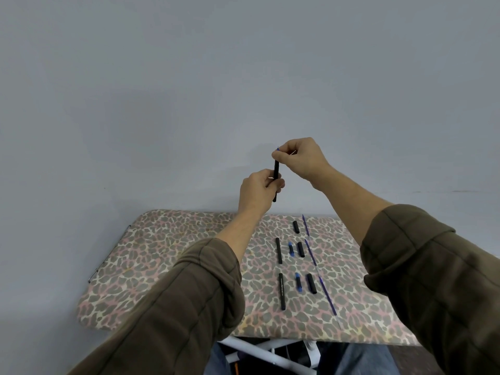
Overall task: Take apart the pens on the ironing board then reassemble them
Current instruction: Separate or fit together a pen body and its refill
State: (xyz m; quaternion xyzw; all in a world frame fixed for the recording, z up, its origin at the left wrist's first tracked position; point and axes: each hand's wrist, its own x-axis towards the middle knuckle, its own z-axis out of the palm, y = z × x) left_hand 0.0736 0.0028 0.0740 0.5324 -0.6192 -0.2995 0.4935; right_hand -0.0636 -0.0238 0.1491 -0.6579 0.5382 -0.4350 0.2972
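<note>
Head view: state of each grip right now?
Left grip: closed round the black pen barrel, held upright.
Right grip: pinching the blue refill at the barrel's top end.

Soft even light, faint shadows, wide-angle edge distortion.

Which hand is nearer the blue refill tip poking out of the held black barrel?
Right. The right hand pinches the refill tip at the top of the black barrel; the left hand grips the barrel lower down, below the tip.
</note>
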